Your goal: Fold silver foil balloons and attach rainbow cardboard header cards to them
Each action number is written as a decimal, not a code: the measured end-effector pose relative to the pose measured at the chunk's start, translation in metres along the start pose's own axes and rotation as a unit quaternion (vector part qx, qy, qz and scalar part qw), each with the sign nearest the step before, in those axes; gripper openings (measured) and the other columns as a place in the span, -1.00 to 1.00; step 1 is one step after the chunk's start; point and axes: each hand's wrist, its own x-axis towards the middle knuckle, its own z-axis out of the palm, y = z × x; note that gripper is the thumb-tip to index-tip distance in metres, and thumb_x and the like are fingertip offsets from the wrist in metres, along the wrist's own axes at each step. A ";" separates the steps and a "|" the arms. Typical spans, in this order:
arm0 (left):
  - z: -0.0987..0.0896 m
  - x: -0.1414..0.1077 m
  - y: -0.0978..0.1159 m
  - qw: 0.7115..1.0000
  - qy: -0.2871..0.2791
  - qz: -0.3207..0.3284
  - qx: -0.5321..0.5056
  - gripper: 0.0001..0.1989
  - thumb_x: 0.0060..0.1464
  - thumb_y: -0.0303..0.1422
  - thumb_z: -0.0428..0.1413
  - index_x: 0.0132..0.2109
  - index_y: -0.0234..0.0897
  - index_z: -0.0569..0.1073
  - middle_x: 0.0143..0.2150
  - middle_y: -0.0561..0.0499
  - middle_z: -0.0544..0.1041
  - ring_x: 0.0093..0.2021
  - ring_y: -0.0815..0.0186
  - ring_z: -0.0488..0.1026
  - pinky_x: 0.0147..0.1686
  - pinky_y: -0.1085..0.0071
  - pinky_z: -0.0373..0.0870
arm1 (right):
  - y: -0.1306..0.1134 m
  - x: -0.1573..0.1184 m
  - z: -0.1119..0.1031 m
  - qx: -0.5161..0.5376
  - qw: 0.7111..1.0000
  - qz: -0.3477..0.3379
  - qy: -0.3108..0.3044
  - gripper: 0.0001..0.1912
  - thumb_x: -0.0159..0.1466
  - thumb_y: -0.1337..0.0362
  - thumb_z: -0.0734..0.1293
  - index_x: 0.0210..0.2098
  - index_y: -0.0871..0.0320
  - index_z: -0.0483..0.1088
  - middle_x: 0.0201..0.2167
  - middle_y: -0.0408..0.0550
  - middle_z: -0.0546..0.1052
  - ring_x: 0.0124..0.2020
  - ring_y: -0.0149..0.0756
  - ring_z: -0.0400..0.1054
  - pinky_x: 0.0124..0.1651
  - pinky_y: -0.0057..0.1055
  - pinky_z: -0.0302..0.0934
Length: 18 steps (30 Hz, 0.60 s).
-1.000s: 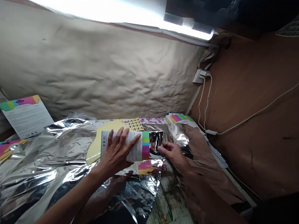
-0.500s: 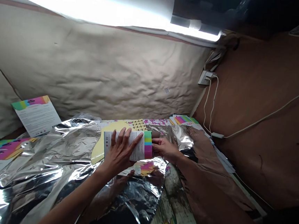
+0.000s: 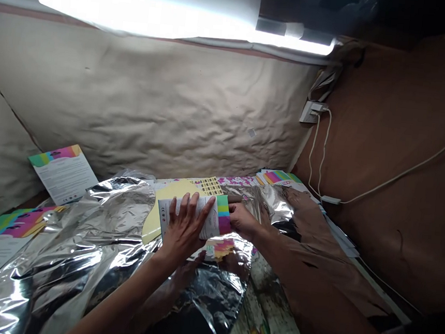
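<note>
Across the back, a pale creased wall (image 3: pixel 165 105) runs beneath a bright lamp (image 3: pixel 143 4). Crumpled silver foil (image 3: pixel 117 215) covers much of the table (image 3: pixel 286 333), whose worn, stained top shows at the front right. At far left, a pile of cards (image 3: pixel 1 241) sits beside the foil, with one leaning card (image 3: pixel 68 177) tilted behind it. Near the middle, a yellow sheet (image 3: pixel 168 191) lies partly beneath the striped card (image 3: pixel 222 216), white and printed, its coloured bands at the right end. The left hand (image 3: pixel 184 223) rests over this card, grip spread. The right hand (image 3: pixel 243 221) is at the banded end, fingers curled; their tips are hidden, so I cannot tell whether its grip pinches anything. Just behind the card is a label grid (image 3: pixel 212 186).
</note>
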 end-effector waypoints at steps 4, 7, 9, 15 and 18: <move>-0.003 0.000 -0.002 0.999 -0.012 -0.042 0.010 -0.04 -0.04 -0.12 0.25 0.44 -0.21 0.04 0.33 -0.39 0.17 0.34 -0.24 0.06 0.29 -0.18 -0.23 | -0.014 -0.008 -0.002 0.034 0.996 0.023 -0.076 -0.47 0.13 -0.12 0.42 -0.23 0.26 0.55 -0.30 0.12 0.62 -0.23 -0.14 0.52 -0.10 -0.24 0.38; -0.004 -0.001 0.001 0.999 -0.014 -0.052 0.009 -0.02 -0.03 -0.10 0.25 0.44 -0.23 0.02 0.33 -0.40 0.17 0.33 -0.25 0.07 0.28 -0.18 -0.20 | -0.015 -0.011 0.004 0.019 0.995 -0.011 -0.096 -0.47 0.10 -0.13 0.45 -0.23 0.23 0.55 -0.30 0.07 0.61 -0.22 -0.16 0.50 -0.09 -0.28 0.35; -0.004 -0.003 0.006 0.999 -0.018 -0.047 0.013 0.00 -0.03 -0.09 0.27 0.45 -0.22 0.00 0.33 -0.38 0.17 0.32 -0.24 0.07 0.28 -0.16 -0.19 | -0.010 -0.010 0.009 -0.026 0.995 -0.029 -0.089 -0.53 -0.01 -0.02 0.56 -0.28 0.21 0.55 -0.35 -0.04 0.59 -0.28 -0.22 0.47 -0.12 -0.34 0.34; -0.017 0.005 0.001 0.988 -0.090 -0.084 -0.087 0.13 -0.19 0.09 0.32 0.42 -0.30 0.08 0.11 -0.36 0.43 0.10 -0.19 0.36 0.15 -0.11 0.14 | -0.006 -0.005 0.000 -0.132 0.982 -0.034 -0.128 -0.58 0.04 -0.01 0.53 -0.32 0.22 0.54 -0.43 -0.11 0.56 -0.42 -0.34 0.40 -0.26 -0.41 0.30; -0.027 0.015 -0.016 0.925 -0.195 -0.156 -0.287 -0.18 -0.07 0.09 0.26 0.25 -0.29 0.38 -0.17 -0.20 0.59 -0.13 -0.04 0.51 -0.09 0.13 0.39 | -0.021 -0.016 -0.003 -0.221 0.963 -0.068 -0.141 -0.62 0.12 0.02 0.49 -0.25 0.21 0.56 -0.36 -0.07 0.58 -0.37 -0.26 0.44 -0.26 -0.37 0.33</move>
